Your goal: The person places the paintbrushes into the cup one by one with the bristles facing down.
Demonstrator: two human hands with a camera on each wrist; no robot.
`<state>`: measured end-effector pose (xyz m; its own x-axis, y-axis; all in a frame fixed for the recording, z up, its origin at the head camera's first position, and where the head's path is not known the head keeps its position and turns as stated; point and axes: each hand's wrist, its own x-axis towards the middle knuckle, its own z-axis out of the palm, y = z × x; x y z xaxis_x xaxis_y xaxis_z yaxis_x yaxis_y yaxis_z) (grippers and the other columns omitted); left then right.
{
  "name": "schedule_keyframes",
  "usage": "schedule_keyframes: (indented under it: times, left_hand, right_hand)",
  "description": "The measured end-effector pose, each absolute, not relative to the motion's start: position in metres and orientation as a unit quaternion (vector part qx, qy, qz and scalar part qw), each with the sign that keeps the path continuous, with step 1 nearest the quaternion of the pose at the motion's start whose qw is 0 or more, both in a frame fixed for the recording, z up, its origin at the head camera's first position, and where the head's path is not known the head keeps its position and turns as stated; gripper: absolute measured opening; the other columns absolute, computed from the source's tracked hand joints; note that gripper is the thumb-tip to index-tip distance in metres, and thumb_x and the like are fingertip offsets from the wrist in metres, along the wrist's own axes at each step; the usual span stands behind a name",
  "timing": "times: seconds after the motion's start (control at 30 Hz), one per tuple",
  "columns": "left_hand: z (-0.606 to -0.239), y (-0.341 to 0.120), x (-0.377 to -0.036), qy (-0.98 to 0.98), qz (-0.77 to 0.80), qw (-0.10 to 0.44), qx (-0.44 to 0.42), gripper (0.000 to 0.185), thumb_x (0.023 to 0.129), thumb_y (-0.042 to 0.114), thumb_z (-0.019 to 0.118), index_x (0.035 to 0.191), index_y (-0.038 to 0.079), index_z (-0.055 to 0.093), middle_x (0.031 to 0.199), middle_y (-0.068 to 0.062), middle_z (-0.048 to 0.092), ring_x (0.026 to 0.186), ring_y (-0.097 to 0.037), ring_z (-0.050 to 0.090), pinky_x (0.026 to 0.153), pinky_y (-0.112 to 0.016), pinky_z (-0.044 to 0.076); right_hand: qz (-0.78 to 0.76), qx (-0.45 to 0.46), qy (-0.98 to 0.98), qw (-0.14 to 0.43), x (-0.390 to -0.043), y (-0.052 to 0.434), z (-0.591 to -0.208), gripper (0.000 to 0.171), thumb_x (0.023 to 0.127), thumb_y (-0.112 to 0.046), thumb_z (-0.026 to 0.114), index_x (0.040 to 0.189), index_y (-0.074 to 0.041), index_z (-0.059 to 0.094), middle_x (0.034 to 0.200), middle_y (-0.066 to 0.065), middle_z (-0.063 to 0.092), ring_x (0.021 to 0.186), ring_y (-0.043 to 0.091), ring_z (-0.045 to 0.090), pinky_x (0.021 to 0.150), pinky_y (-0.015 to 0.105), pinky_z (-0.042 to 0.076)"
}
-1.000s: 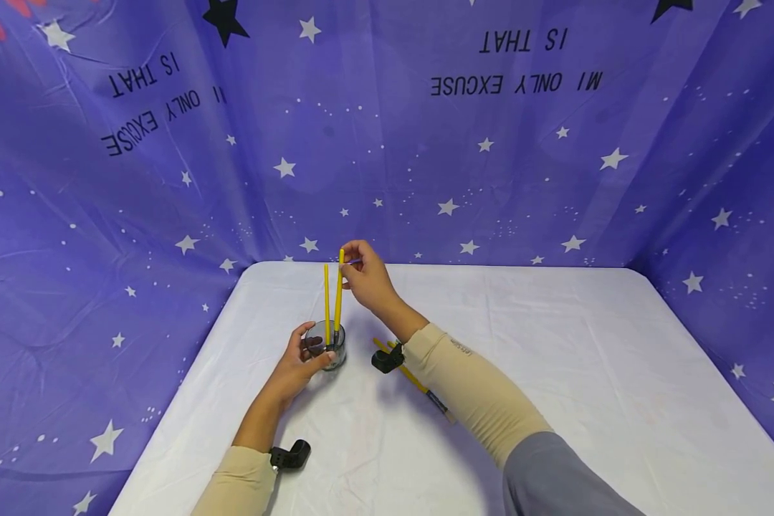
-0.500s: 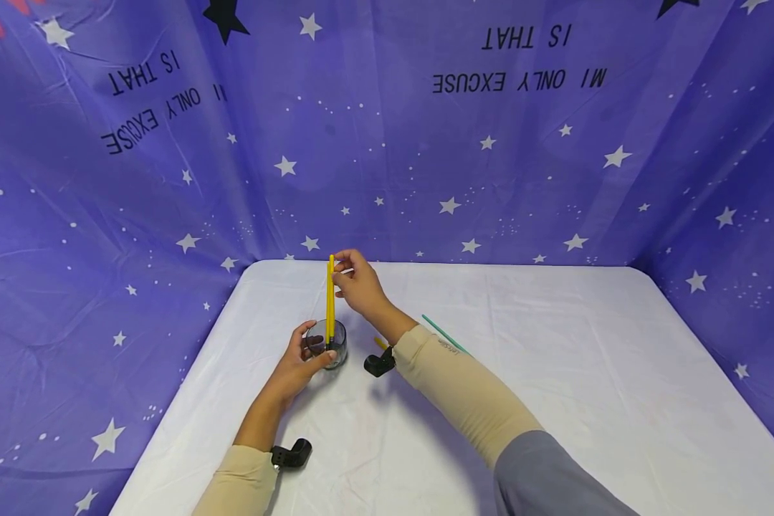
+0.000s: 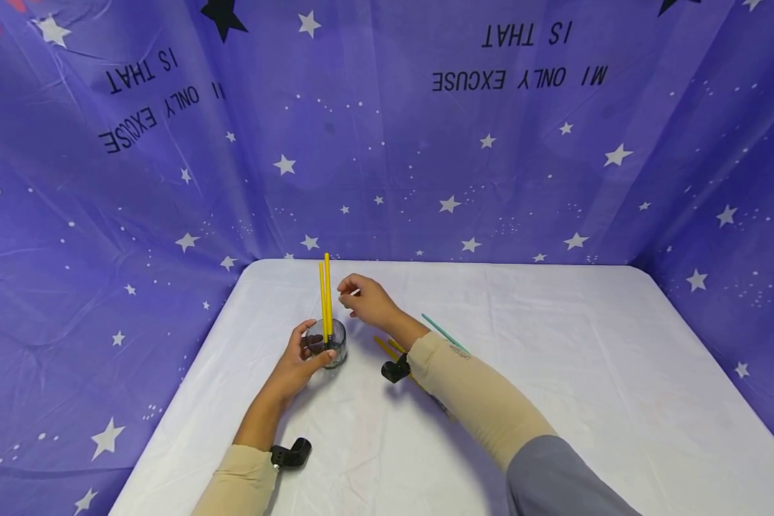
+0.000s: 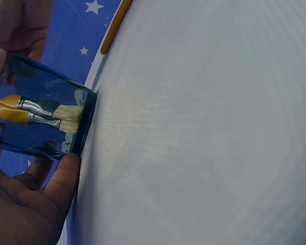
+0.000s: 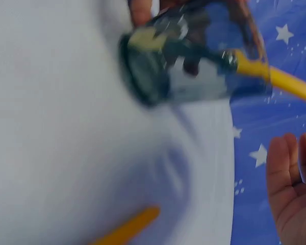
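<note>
My left hand [image 3: 292,371] grips a clear dark-tinted drinking glass [image 3: 339,352] by its side, thumb on the near side and fingers round the far left. Two yellow-handled paintbrushes [image 3: 328,297] stand in the glass, handles up and leaning together. Through the wall in the left wrist view, their pale bristles [image 4: 69,115] point down near the base. To the right of the handles, my right hand [image 3: 369,299] hovers with fingers loosely bent and nothing held. In the right wrist view its fingers [image 5: 279,168] show apart from the glass.
More yellow-handled paintbrushes [image 3: 383,347] lie on the white-covered table [image 3: 587,373], partly hidden under my right forearm. A thin teal handle [image 3: 443,332] lies beyond that sleeve. Purple star-printed cloth [image 3: 387,143] hangs behind the table and on both sides.
My right hand has brought a yellow paintbrush left beside the other in the glass, let go of it, and drawn back to the right. The left hand keeps its hold.
</note>
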<state>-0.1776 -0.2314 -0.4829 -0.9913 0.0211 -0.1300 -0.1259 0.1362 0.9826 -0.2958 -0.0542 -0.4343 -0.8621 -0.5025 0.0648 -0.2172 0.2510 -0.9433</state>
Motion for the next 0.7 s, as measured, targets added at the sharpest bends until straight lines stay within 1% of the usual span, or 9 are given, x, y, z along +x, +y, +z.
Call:
schedule_keyframes:
  times: [0.07,0.17,0.2,0.3,0.43,0.53,0.7]
  left_hand:
    - [-0.483,-0.231,-0.178,0.754,0.654,0.055,-0.036,0.082,0.09,0.013,0.072,0.154,0.018,0.02,0.137,-0.021,0.046,0.125,-0.031,0.046,0.091,-0.03,0.042]
    - [-0.483,-0.23,-0.177,0.755,0.653,0.052,-0.038,0.082,0.09,0.014,0.072,0.154,0.018,0.022,0.136,-0.02,0.046,0.124,-0.03,0.047,0.092,-0.03,0.041]
    - [-0.483,-0.229,-0.177,0.754,0.654,0.052,-0.038,0.081,0.09,0.014,0.072,0.154,0.018,0.022,0.136,-0.02,0.046,0.124,-0.03,0.047,0.092,-0.03,0.041]
    - [-0.482,-0.229,-0.175,0.755,0.653,0.054,-0.036,0.082,0.09,0.013,0.071,0.154,0.018,0.02,0.137,-0.02,0.045,0.125,-0.029,0.047,0.093,-0.031,0.041]
    - [-0.482,-0.229,-0.175,0.756,0.651,0.058,-0.037,0.082,0.091,0.014,0.071,0.154,0.019,0.02,0.138,-0.02,0.044,0.126,-0.03,0.046,0.095,-0.034,0.041]
    - [-0.481,-0.229,-0.175,0.756,0.65,0.06,-0.041,0.082,0.09,0.015,0.072,0.154,0.02,0.021,0.138,-0.02,0.045,0.126,-0.03,0.046,0.098,-0.038,0.039]
    - [-0.459,-0.225,-0.166,0.757,0.648,0.07,-0.039,0.082,0.091,0.013,0.07,0.155,0.014,0.018,0.139,-0.023,0.043,0.127,-0.032,0.045,0.097,-0.037,0.04]
  right_hand:
    - [-0.556,-0.234,0.787,0.133,-0.297,-0.045,-0.437,0.012,0.098,-0.007,0.06,0.11,-0.006,0.062,0.103,0.007,0.061,0.09,0.025,0.063,0.069,0.03,0.054]
    - [-0.542,-0.232,0.795,0.14,-0.3,-0.031,-0.442,0.014,0.098,-0.006,0.06,0.111,-0.001,0.061,0.101,0.008,0.061,0.083,0.018,0.06,0.068,0.032,0.054]
    - [-0.538,-0.231,0.798,0.142,-0.302,-0.026,-0.443,0.016,0.098,-0.005,0.06,0.112,0.001,0.061,0.1,0.008,0.06,0.082,0.018,0.06,0.068,0.033,0.054]
    - [-0.528,-0.223,0.805,0.151,-0.307,-0.011,-0.449,0.02,0.098,-0.005,0.059,0.116,0.005,0.059,0.098,0.008,0.059,0.084,0.024,0.06,0.069,0.036,0.054]
    - [-0.506,-0.213,0.82,0.162,-0.312,0.01,-0.455,0.022,0.099,-0.005,0.058,0.118,0.006,0.058,0.098,0.008,0.058,0.088,0.035,0.061,0.069,0.039,0.053]
    - [-0.486,-0.206,0.832,0.168,-0.316,0.024,-0.456,0.023,0.099,-0.005,0.057,0.119,0.006,0.058,0.097,0.009,0.057,0.088,0.037,0.061,0.067,0.039,0.053]
    - [-0.46,-0.196,0.849,0.169,-0.321,0.044,-0.457,0.023,0.099,-0.005,0.055,0.12,0.005,0.058,0.096,0.01,0.058,0.085,0.032,0.061,0.066,0.038,0.053]
